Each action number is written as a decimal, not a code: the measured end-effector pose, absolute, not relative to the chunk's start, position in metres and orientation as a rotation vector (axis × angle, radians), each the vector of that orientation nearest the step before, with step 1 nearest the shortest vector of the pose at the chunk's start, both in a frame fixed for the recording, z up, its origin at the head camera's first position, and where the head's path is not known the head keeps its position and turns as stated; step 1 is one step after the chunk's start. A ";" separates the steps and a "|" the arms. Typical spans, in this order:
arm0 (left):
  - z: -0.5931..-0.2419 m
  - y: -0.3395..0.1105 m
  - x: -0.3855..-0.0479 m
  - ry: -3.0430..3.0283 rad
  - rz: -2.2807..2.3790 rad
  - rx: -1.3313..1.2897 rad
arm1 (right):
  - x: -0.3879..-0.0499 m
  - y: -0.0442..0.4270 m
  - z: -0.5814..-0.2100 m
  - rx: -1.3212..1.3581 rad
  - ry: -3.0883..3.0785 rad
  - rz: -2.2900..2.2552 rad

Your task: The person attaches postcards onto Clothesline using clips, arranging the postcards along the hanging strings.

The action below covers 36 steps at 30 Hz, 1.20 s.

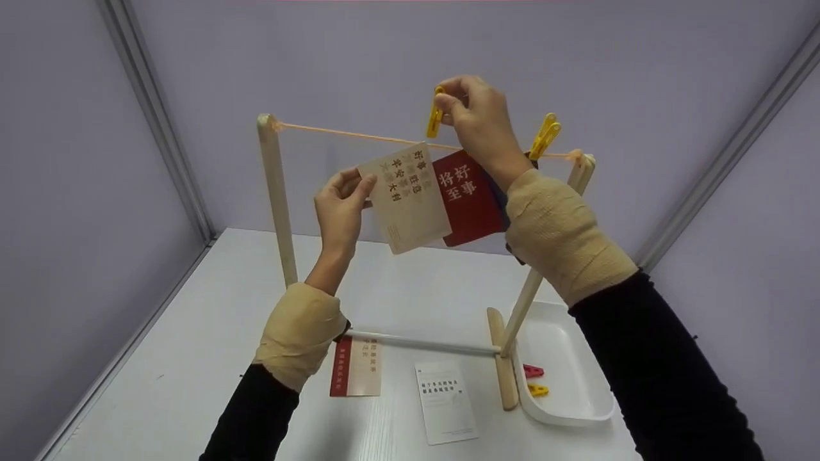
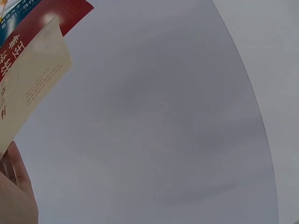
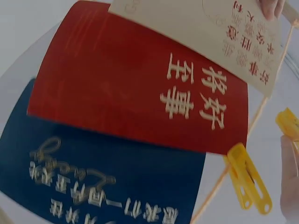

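My left hand point(image 1: 339, 208) pinches the left edge of a cream card point(image 1: 410, 202) with dark lettering. The card is tilted, its top corner near the orange string point(image 1: 346, 133), and it overlaps a red card point(image 1: 473, 214). Between thumb and fingers, my right hand point(image 1: 483, 118) holds a yellow clothespin point(image 1: 435, 115) just above the string. The red card hangs at the string beside a dark blue card point(image 3: 117, 163), which the right arm mostly hides in the head view. Another yellow clothespin point(image 3: 250, 179) grips the string near those two cards in the right wrist view.
Wooden posts point(image 1: 277, 198) hold up the string, joined low down by a white bar point(image 1: 423, 342). A red-and-cream card point(image 1: 364, 368) and a white card point(image 1: 446, 403) lie on the table. At right, a white tray point(image 1: 567, 417) contains a red clothespin point(image 1: 533, 371) and a yellow one.
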<state>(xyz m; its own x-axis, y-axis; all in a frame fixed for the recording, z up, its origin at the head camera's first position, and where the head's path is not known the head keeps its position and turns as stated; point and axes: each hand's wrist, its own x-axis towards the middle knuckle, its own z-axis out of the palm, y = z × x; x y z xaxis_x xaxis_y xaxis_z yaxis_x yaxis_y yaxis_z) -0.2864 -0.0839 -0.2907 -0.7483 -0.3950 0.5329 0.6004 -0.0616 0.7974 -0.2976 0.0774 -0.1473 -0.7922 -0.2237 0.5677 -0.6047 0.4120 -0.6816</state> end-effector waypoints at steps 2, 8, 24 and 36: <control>-0.292 -0.083 -0.288 -1.540 -1.863 -0.239 | -0.299 0.075 -0.150 0.681 -2.303 1.360; -0.294 -0.083 -0.290 -1.514 -1.843 -0.240 | -0.302 0.071 -0.157 0.654 -2.367 1.377; -0.292 -0.082 -0.288 -1.509 -1.834 -0.212 | -0.300 0.076 -0.167 0.697 -2.404 1.385; -0.295 -0.080 -0.286 -1.523 -1.866 -0.177 | -0.299 0.081 -0.167 0.727 -2.450 1.197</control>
<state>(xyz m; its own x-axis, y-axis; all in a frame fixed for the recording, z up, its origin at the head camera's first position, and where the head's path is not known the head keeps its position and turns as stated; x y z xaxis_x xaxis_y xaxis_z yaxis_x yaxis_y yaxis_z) -0.2859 -0.0798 -0.2947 -0.7381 -0.4326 0.5178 0.5939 -0.0523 0.8028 -0.2992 0.0809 -0.1672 -0.8200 -0.3032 0.4855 -0.5693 0.5199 -0.6368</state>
